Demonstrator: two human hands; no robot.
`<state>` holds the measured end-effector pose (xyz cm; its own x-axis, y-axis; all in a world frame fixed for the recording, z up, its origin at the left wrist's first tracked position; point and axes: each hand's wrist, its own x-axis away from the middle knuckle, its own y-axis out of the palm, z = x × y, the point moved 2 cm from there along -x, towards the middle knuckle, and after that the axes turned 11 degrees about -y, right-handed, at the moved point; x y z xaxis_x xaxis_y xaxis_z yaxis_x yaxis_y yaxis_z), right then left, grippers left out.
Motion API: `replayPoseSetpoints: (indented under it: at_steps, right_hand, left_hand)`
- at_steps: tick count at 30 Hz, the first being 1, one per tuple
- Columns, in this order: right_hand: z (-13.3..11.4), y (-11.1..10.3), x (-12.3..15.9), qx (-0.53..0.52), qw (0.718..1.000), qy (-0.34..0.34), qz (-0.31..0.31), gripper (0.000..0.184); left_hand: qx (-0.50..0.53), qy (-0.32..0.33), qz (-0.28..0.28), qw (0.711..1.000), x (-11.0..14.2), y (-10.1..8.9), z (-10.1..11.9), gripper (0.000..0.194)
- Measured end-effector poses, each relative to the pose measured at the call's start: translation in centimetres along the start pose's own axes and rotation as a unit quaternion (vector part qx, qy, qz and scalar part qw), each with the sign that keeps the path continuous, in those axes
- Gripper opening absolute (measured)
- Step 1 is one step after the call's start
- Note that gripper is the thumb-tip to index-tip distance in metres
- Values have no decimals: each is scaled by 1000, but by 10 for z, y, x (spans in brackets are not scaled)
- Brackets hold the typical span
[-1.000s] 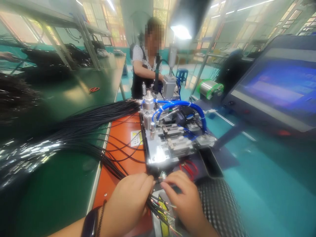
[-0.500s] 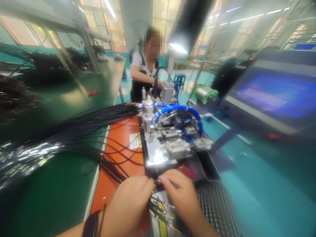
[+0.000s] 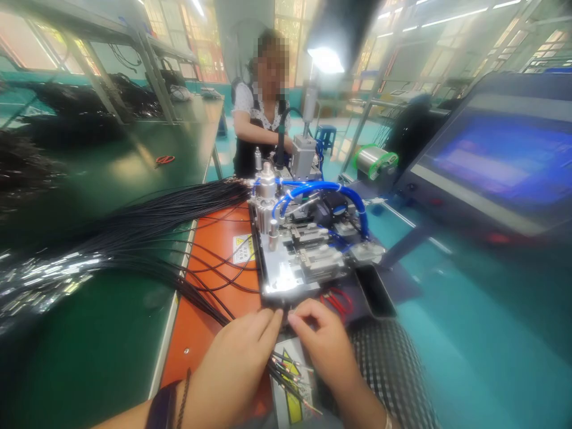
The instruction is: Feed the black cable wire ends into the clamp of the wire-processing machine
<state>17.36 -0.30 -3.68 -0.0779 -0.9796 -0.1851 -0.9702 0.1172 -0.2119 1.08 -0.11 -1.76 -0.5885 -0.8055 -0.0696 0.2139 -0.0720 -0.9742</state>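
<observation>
My left hand [image 3: 239,360] is closed over a bunch of black cables [image 3: 210,307]. Their stripped ends [image 3: 292,384], showing thin coloured wires, stick out below that hand. Thumb and forefinger of my right hand [image 3: 330,342] are pinched close to my left fingertips, at the front edge of a metal machine [image 3: 286,280]. Whatever lies between the right fingertips is too small to make out. Beneath the cable ends is a plate with a yellow warning label [image 3: 294,408].
Red-handled pliers [image 3: 337,302] and a dark phone [image 3: 375,290] lie right of my hands. More black cables [image 3: 152,223] cross the orange bench [image 3: 223,235] from the green table [image 3: 111,345]. A screen [image 3: 504,155] stands right; a co-worker [image 3: 261,125] is behind the machine.
The view has tipped slightly, so the machine sits higher in the picture. My fingertips have shifted slightly forward at the machine's front edge. The co-worker's head has moved a little.
</observation>
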Motion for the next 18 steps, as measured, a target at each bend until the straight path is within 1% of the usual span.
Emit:
replayPoseSetpoints:
  at_steps: [2,4,7,10,14,18]
  right_hand:
    - [3,-3,-1,5,1000,30,-3,15]
    - [7,-7,0,3,998,58,-15,17]
    - [15,-14,2,-28,993,91,-63,20]
    - [24,-17,3,-66,987,107,-99,17]
    - [31,-16,2,-65,985,120,-105,14]
    - [29,-15,2,-43,987,120,-98,13]
  left_hand:
    - [-16,13,26,999,-3,-2,0,54]
    - [-26,33,39,998,-6,-3,-2,49]
    - [-26,66,22,997,-11,-4,-6,43]
    - [-25,77,8,997,-15,-5,-9,43]
    - [-32,72,11,997,-16,-4,-10,43]
    - [-37,80,23,996,-15,-4,-9,40]
